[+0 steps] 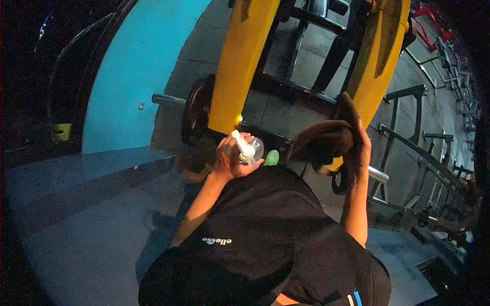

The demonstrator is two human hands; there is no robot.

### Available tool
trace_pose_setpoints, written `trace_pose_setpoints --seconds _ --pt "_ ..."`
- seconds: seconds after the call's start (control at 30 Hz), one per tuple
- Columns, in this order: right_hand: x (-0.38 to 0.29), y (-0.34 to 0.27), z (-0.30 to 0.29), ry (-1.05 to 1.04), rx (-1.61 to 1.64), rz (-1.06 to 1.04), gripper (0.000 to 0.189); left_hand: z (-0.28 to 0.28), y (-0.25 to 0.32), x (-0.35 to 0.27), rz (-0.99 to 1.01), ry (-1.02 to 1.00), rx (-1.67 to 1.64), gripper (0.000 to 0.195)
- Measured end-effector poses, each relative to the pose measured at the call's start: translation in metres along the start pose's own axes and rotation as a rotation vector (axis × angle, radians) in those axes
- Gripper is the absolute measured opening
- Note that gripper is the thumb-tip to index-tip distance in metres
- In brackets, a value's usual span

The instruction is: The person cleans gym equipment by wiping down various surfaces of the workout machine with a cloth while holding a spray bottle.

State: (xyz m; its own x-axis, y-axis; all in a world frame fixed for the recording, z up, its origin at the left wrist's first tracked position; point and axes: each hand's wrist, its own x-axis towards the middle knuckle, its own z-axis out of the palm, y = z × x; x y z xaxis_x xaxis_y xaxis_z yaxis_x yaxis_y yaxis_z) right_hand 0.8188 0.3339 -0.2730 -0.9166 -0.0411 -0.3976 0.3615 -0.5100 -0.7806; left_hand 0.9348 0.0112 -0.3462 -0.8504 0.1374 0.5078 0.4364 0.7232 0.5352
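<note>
My left hand (235, 158) is wrapped around a clear spray bottle (257, 147) with a white trigger head, close to the lower end of a yellow machine beam (243, 65). On the other side, my right hand (361, 149) is raised against a dark brown cloth or pad (325, 141) beside the second yellow beam (383, 61). The hand partly blends with dark shadow, so whether its fingers grip the dark piece cannot be told. Between the hands, a green shoe tip (272, 157) shows below the machine's black frame.
A dark weight plate (197, 111) and a metal bar end (168, 99) stand left of the machine, near a light blue panel (134, 76). Black metal racks (405, 91) and other gym frames line the right side. A yellow object (63, 132) lies far left.
</note>
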Motion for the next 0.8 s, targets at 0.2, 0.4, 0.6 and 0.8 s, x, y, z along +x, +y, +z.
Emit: trace_pose_setpoints --seconds 0.2,0.4,0.6,0.8 --pt "0.016 0.042 0.063 -0.122 -0.181 0.128 0.035 -0.038 -0.044 -0.01 -0.014 -0.044 0.024 0.07" --pt "0.072 0.15 0.154 -0.072 -0.679 -0.524 0.026 -0.091 -0.097 -0.025 -0.058 -0.08 0.005 0.072" --pt "0.138 0.256 0.176 -0.034 -1.728 -1.182 0.046 -0.132 -0.15 -0.047 -0.174 -0.061 -0.313 0.077" --pt "0.202 0.201 0.205 0.295 -1.613 -1.475 0.044 -0.164 -0.163 -0.026 -0.057 -0.269 -0.225 0.067"
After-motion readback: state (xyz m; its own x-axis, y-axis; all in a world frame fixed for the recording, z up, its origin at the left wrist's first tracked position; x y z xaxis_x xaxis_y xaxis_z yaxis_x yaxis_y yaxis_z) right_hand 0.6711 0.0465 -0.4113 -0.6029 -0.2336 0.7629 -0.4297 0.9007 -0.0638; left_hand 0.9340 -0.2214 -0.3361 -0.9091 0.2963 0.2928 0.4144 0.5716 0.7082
